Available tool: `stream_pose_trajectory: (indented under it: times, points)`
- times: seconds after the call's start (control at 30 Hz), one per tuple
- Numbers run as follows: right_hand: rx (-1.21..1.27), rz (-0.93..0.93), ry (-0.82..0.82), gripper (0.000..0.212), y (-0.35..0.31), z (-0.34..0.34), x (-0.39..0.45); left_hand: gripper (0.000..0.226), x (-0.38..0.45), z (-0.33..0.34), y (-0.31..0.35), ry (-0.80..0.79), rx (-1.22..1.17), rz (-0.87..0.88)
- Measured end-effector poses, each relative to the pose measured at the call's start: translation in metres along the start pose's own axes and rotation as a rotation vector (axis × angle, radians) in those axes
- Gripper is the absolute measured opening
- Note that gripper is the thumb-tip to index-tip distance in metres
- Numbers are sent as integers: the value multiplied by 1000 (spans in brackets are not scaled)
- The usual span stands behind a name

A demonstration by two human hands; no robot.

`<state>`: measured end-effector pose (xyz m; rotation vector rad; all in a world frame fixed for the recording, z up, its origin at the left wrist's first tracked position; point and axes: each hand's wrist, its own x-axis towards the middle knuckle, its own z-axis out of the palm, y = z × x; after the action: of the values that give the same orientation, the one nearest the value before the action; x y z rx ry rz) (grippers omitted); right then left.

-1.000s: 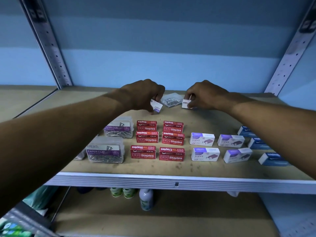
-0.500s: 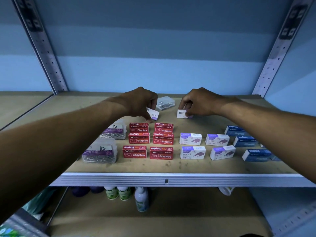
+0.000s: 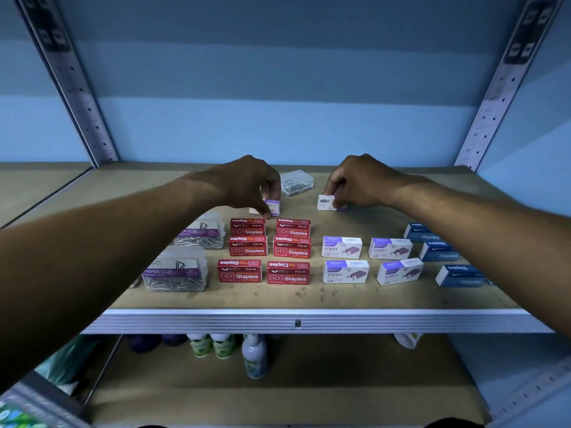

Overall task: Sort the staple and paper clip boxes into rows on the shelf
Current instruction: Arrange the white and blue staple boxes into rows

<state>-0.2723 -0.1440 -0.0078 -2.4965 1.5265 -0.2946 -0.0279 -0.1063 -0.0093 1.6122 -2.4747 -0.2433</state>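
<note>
Sorting is mostly done: red staple boxes (image 3: 268, 250) sit rowed below your hands. Your left hand (image 3: 247, 183) and right hand (image 3: 360, 180) each pinch a white staple box (image 3: 326, 202), unplaced; the clear clip box (image 3: 297, 182) between them is unsorted.

We are reaching both arms forward, left hand (image 3: 247, 183) and right hand (image 3: 358, 180) palm-down, fingers curled and pinching.

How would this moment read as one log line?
left hand: holds white-purple box | right hand: holds white box | both behind rows
</note>
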Motion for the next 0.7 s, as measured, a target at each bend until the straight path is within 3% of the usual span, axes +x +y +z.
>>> stream_pose_trajectory:
  times: [0.43, 0.7]
  points:
    - [-13, -17, -54, 20, 5, 5, -3, 29, 4, 5, 10, 35, 20, 10]
    - [137, -38, -5, 25, 13, -8, -7, 26, 0, -1, 19, 120, -74, -10]
